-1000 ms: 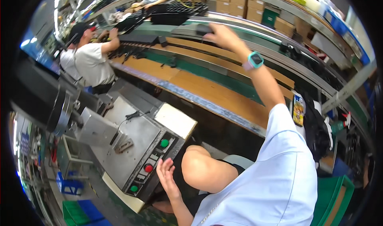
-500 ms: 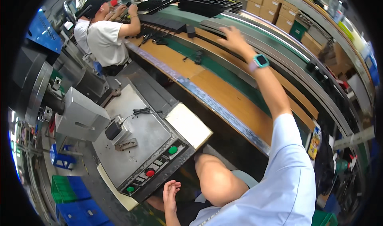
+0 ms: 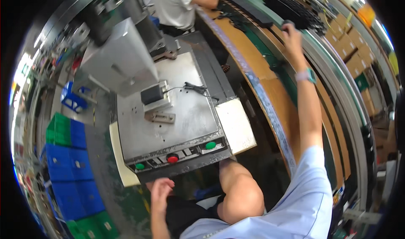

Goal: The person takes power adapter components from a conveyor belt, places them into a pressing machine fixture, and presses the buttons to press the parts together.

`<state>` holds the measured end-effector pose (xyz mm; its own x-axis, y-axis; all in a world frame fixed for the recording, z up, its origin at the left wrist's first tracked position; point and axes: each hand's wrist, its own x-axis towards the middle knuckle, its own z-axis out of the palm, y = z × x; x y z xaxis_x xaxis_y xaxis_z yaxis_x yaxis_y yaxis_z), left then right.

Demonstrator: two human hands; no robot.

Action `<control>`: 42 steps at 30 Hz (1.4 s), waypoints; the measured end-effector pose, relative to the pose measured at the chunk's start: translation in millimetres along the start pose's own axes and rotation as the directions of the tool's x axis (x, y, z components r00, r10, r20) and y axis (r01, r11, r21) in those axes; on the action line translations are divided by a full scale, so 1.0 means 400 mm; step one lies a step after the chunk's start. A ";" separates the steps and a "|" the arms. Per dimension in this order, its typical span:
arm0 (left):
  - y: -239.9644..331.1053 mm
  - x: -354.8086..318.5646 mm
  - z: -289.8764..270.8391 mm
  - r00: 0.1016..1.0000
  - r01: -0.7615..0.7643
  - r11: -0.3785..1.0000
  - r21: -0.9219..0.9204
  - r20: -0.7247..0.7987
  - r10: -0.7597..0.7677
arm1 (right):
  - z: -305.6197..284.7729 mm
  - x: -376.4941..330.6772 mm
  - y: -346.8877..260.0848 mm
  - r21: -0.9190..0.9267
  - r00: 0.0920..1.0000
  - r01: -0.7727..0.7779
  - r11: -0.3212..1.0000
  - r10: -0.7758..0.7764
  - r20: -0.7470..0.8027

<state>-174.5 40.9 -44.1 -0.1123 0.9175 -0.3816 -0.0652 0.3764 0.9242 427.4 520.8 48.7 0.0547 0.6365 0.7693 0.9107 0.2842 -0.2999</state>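
Observation:
My right hand [image 3: 292,40] is stretched far out over the workbench. Its fingers are closed on a small black block [image 3: 288,23] at the bench's far end, mostly covered by the fingertips. My left hand [image 3: 161,190] hangs empty in front of the press's front panel, its fingers loosely bent. On the metal press plate [image 3: 185,127], a black adapter-like block [image 3: 152,94] sits in a metal fixture [image 3: 165,104]. Its thin black cable [image 3: 195,87] lies bundled on the plate to the right. A grey box-shaped press head [image 3: 122,62] stands behind the fixture.
The front panel carries a red button [image 3: 172,158] and green buttons [image 3: 210,145]. Another black piece with a cable [image 3: 276,66] lies on the bench. A person in a white shirt [image 3: 175,5] works beyond the press. Blue and green crates [image 3: 69,163] stand at the left.
My right hand has reached the black block and closed on it. My left hand stays low before the press, its fingers a little more bent. The view has swung to the right.

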 end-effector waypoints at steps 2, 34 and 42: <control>0.101 0.056 -0.046 0.964 -0.257 0.966 0.032 0.070 0.255 | -0.121 0.021 -0.183 0.216 0.957 0.276 0.937 -0.248 -0.149; -0.039 0.135 -0.136 0.644 -0.461 0.832 0.308 -0.529 0.553 | -0.045 -0.357 -1.029 0.401 0.068 0.434 0.807 -0.473 0.878; 0.124 0.111 -0.011 0.848 -0.528 0.760 -0.379 -0.183 0.498 | -0.193 -0.565 -1.023 0.552 0.459 0.261 0.792 -0.605 0.651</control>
<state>-187.0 99.9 -15.4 -0.3089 0.9417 0.1333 -0.3665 -0.2471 0.8970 73.9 205.2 41.1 -0.7923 0.5870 0.1667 0.5096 0.7868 -0.3483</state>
